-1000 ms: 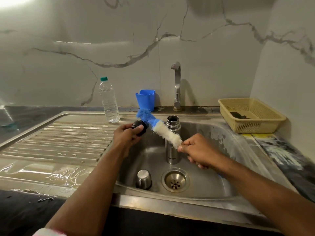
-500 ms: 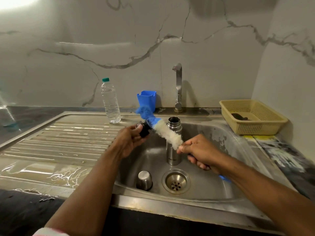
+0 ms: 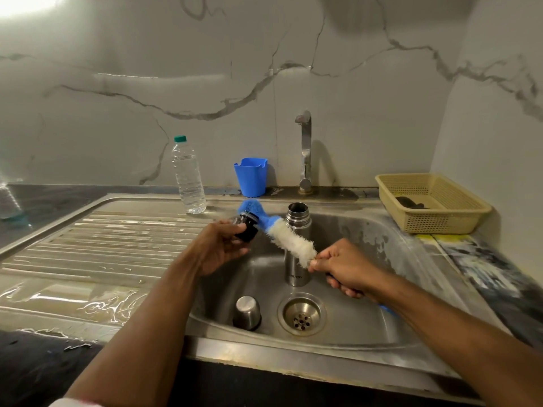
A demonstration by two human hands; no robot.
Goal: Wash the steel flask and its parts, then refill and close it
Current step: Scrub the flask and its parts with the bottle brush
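The open steel flask (image 3: 297, 230) stands upright in the sink basin (image 3: 367, 312), behind the drain. Its steel cup lid (image 3: 247, 313) sits upside down left of the drain. My left hand (image 3: 219, 248) holds the black stopper (image 3: 247, 227) above the basin's left edge. My right hand (image 3: 343, 268) grips the handle of a bottle brush (image 3: 289, 239) with white bristles and a blue tip. The blue tip touches the stopper's far side. The brush crosses in front of the flask.
A tap (image 3: 305, 151) stands behind the basin with no water visible. A blue plastic cup (image 3: 251, 176) and a clear water bottle (image 3: 189, 177) stand at the back. A beige basket (image 3: 430, 202) sits on the right counter. The wet drainboard (image 3: 88, 254) lies left.
My left hand has turned the stopper, so its side and rim now show. The brush tip stays against the stopper. The flask and cup lid have not moved.
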